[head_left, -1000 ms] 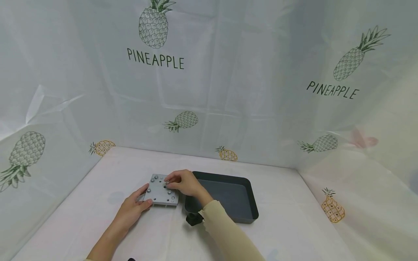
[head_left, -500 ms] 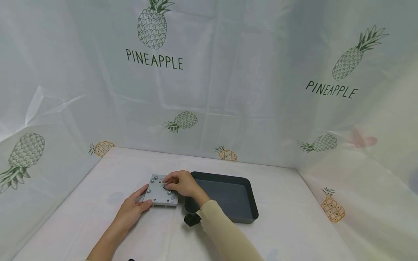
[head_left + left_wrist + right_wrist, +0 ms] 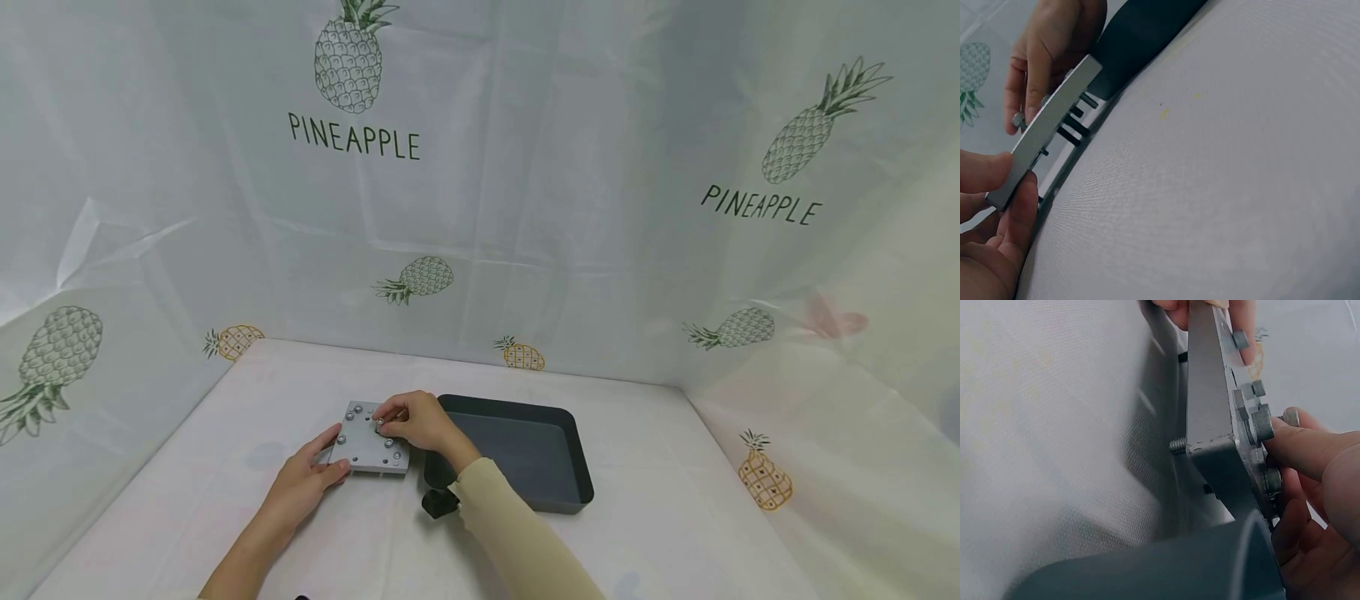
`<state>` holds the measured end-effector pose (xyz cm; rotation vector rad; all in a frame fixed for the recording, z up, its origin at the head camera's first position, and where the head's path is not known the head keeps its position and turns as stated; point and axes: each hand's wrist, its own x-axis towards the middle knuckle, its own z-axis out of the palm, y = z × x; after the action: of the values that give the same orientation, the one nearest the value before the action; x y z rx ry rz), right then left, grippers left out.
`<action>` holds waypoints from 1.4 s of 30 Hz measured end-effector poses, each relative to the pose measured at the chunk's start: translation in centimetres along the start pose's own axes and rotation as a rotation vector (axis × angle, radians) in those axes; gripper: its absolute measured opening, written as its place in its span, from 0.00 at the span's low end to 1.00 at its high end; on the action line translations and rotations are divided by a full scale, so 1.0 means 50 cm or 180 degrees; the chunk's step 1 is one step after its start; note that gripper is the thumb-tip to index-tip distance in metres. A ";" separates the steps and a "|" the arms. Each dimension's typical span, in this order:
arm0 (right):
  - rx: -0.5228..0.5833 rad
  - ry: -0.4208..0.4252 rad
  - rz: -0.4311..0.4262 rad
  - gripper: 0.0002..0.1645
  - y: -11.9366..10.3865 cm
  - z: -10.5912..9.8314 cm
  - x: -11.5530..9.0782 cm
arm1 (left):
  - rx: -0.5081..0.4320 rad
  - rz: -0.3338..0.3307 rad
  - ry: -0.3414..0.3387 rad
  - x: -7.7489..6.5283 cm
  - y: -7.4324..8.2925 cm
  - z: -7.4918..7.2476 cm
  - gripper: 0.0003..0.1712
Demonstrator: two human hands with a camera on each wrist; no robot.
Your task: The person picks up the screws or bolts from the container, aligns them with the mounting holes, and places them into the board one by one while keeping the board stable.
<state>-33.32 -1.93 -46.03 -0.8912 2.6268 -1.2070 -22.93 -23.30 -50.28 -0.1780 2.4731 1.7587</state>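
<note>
A silver metal plate (image 3: 365,450) with several socket-head bolts and holes stands tilted above the white tabletop. My left hand (image 3: 300,482) grips its left edge, thumb on one face and fingers on the other. At the upper right of the plate, my right hand (image 3: 422,421) pinches a bolt (image 3: 1291,417) between thumb and fingers. How far that bolt sits in its hole is hidden by the fingers. In the left wrist view, threaded bolt ends (image 3: 1069,136) stick out of the plate's underside.
A dark grey rectangular tray (image 3: 567,417) stands just right of the plate, partly under my right forearm. A black object (image 3: 440,502) sits at my right wrist beside the tray. White pineapple-print sheeting (image 3: 600,317) hangs behind and at both sides.
My right hand has shifted very slightly left over the plate, with its fingers still at the bolt. The left hand and plate stay in place.
</note>
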 end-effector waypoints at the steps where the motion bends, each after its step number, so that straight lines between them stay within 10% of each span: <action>1: 0.0003 0.0003 0.0010 0.10 0.000 0.000 0.000 | 0.0008 0.0000 0.0002 0.000 0.000 0.000 0.45; 17: -0.0050 -0.0121 -0.0075 0.13 -0.006 -0.029 -0.020 | -0.0010 -0.0032 -0.0077 0.004 -0.005 -0.004 0.46; 42: -0.0624 0.0499 -0.0163 0.17 0.033 -0.322 -0.277 | 0.0167 -0.0020 -0.0142 -0.004 -0.013 -0.044 0.45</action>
<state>-28.12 17.19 -38.19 -0.9352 2.9054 -1.0859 -22.66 -25.58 -50.15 -0.1403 2.4813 1.6747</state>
